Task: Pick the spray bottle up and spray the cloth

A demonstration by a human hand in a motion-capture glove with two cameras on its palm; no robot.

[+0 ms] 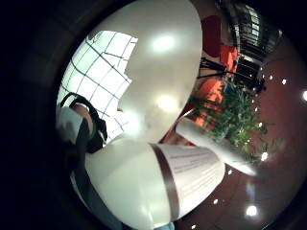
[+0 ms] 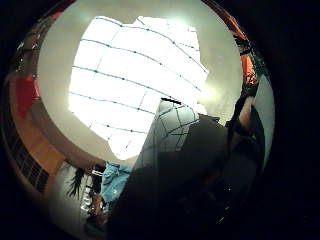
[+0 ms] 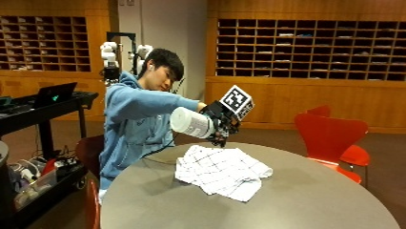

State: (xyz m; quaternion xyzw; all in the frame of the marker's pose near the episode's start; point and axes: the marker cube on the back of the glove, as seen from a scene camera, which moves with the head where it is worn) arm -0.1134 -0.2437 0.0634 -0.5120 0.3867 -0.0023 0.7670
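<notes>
A white spray bottle (image 3: pixel 190 122) with a printed label is held in the air, tipped on its side, above the far edge of the round grey table (image 3: pixel 304 200). My gloved right hand (image 3: pixel 222 125) grips its neck end, fingers curled round it, and the head points down at the cloth. The white checked cloth (image 3: pixel 222 171) lies crumpled on the table just below the hand. In the little finger side palm view the bottle (image 1: pixel 158 182) fills the near field, with the cloth (image 1: pixel 96 62) on the table (image 1: pixel 163 72) beyond it. The thumb side palm view looks down on the cloth (image 2: pixel 135 85).
Two red chairs (image 3: pixel 329 138) stand at the table's right side. A black cart (image 3: pixel 44 109) with a laptop and loose gear stands at the left. Wooden pigeonhole shelves (image 3: pixel 304 47) line the back wall. A green plant (image 1: pixel 235 115) shows beyond the table.
</notes>
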